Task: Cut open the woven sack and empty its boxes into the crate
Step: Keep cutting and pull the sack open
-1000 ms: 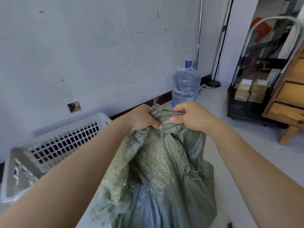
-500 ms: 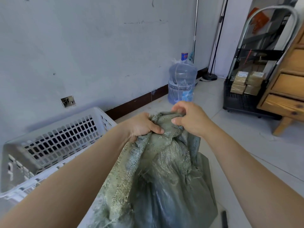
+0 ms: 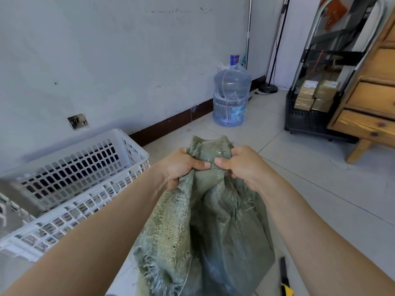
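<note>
Hands grip the bunched top of the sack [image 3: 213, 221]: the left hand [image 3: 181, 167] curls round the fabric on one side, the right hand [image 3: 241, 165] pinches it on the other, thumbs nearly meeting. Sack hangs between the forearms, frayed at its lower edge, beside the white crate [image 3: 70, 182] on the tiled floor [image 3: 320, 189]. Near the right forearm lies a black-and-yellow cutter [image 3: 285, 278]. A water jug [image 3: 232, 97] stands by the wall.

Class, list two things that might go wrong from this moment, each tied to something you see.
1. The left hand and right hand grip the woven sack by its bunched end; its frayed weave might slip or tear.
2. A black-and-yellow tool, probably the cutter, lies on the floor beside the sack; it might get stepped on.
</note>
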`<state>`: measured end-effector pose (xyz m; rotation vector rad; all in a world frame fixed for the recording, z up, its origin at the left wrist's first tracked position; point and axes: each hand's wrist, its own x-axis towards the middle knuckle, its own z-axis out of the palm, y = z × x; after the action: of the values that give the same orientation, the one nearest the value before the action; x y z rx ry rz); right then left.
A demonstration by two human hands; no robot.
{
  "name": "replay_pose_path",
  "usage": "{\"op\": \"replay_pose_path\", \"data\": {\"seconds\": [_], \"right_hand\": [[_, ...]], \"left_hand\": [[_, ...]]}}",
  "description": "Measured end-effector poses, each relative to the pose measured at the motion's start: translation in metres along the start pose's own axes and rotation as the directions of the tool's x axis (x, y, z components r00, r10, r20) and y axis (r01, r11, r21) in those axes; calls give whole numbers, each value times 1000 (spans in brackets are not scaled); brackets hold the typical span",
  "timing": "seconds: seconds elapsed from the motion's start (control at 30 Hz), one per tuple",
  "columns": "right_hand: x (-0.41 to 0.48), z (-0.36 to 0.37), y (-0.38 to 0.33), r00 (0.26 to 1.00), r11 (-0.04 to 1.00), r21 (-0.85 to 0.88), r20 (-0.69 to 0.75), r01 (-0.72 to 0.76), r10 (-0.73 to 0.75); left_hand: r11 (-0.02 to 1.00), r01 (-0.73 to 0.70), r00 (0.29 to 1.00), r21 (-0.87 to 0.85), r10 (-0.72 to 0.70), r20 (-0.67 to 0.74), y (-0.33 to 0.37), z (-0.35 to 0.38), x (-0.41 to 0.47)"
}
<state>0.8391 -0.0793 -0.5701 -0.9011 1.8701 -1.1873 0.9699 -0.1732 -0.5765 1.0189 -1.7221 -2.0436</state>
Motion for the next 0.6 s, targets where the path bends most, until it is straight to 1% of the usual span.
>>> {"op": "replay_pose_path", "data": {"seconds": [0.07, 0.13, 0.2, 0.3, 0.43, 0.53, 0.6], "right_hand": [[-1, 0, 5, 999, 999, 40, 40, 13, -14], [-1, -2, 10, 994, 997, 73, 105, -2, -6], [-1, -3, 15, 991, 1000, 28, 132, -1, -3], [-4, -2, 23, 991, 998, -53, 133, 28, -21], [-5, -1, 36, 982, 998, -65, 187, 27, -15], [-3, 2, 48, 985, 999, -37, 168, -17, 23], [-3, 4, 56, 982, 997, 57, 180, -59, 47]], "left_hand": [[1000, 24, 1000, -17, -24, -3, -3, -1, -1], [998, 49, 999, -41, -48, 26, -7, -1, -2], [997, 74, 997, -7, -74, 32, -12, 1, -1], [993, 100, 995, 67, -102, 16, -20, 3, 1], [989, 142, 989, 46, -143, 21, -34, 2, -1], [990, 140, 990, 17, -140, 16, -42, 3, -3], [991, 134, 991, -7, -134, 1, -46, 4, -4]]}}
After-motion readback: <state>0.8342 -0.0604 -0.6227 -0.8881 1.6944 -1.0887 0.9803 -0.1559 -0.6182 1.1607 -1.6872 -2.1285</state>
